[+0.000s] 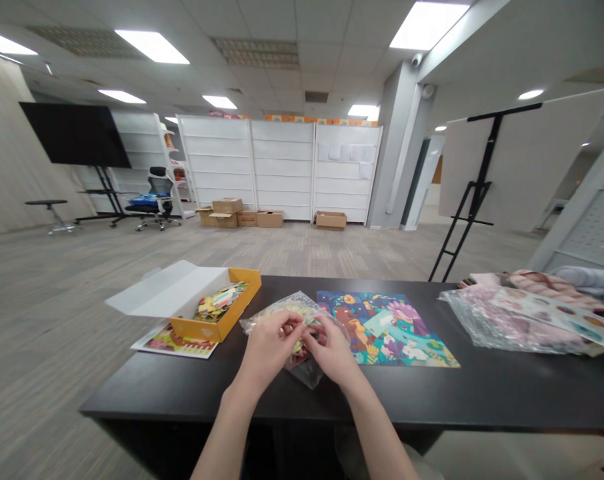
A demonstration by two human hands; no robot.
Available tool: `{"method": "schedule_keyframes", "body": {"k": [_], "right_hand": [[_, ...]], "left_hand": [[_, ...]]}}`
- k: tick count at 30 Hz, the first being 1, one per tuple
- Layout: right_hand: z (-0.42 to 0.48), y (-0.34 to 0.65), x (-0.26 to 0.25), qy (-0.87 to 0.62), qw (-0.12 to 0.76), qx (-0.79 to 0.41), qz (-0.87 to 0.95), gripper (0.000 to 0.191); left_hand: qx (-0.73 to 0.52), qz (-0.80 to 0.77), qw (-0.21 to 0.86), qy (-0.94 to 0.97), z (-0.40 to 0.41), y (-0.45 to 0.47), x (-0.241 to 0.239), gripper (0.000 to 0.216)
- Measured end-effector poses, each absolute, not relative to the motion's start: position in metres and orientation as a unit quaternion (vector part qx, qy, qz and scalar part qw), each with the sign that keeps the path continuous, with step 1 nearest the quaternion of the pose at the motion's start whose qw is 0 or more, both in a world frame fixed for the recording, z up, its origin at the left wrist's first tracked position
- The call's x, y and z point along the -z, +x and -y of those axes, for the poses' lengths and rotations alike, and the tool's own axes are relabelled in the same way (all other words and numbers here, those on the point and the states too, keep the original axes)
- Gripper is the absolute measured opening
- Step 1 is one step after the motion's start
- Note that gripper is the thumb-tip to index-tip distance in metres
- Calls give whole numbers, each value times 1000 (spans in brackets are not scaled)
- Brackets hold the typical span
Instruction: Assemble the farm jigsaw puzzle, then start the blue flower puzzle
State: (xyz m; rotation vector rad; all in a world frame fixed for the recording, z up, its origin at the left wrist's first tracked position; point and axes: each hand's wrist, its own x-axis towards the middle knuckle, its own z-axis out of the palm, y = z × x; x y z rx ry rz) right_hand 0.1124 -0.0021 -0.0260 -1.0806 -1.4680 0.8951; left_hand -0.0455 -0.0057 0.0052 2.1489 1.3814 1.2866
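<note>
Left hand (272, 339), right hand (331, 347): both curled, fingertips pinching clear plastic bag (299, 303), lower centre of frame. Colourful picture sheet (393, 339): right of bag. Open yellow box (239, 308): lower left.

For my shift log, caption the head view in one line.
Left hand and right hand hold a clear plastic bag between an open yellow box and an illustrated sheet.
</note>
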Motion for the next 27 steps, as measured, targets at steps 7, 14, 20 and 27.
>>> {"method": "schedule_keyframes", "body": {"k": [7,14,20,27], "right_hand": [[14,177,17,-548,462,-207,666,29],[1,247,41,-752,270,42,600,30],[-5,241,44,-793,195,44,575,35],[-5,242,45,-772,202,11,602,23]], "left_hand": [[-442,-469,86,760,7,-46,-1,10],[-409,-435,91,797,10,-39,1,14],[-396,-424,90,809,15,-27,-4,13],[-360,-430,75,825,13,-30,2,23]]}}
